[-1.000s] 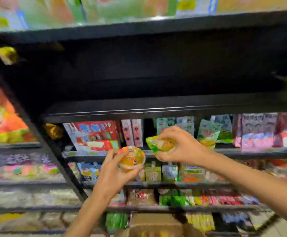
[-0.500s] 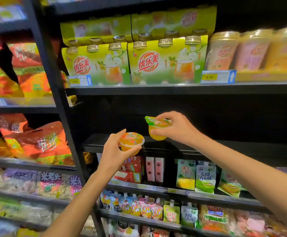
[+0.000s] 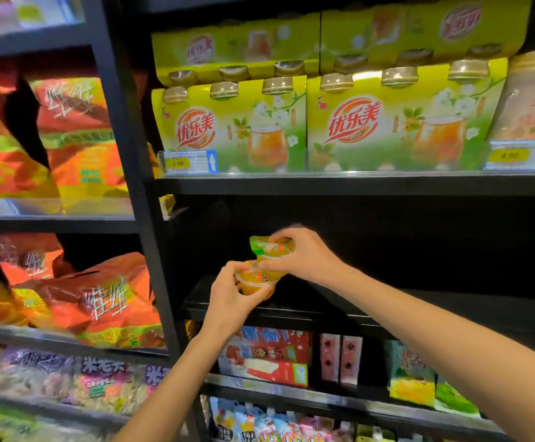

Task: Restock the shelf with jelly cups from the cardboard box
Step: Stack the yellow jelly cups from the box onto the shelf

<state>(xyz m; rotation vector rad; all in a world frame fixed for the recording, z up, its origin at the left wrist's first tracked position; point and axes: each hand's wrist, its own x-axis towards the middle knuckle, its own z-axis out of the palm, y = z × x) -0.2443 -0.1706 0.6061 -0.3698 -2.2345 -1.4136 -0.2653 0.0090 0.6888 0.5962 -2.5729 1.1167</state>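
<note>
As hands [image 3: 269,272] grip 2 jelly cups [image 3: 264,266], cups touch.

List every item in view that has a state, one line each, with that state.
left hand: grips the lower jelly cup from below
right hand: grips the upper jelly cup
lower jelly cup: sealed, held above the shelf edge
upper jelly cup: sealed, tilted, stacked on the lower one
dark shelf: nothing visible on it
yellow drink packs: upright, stacked in two layers
</note>
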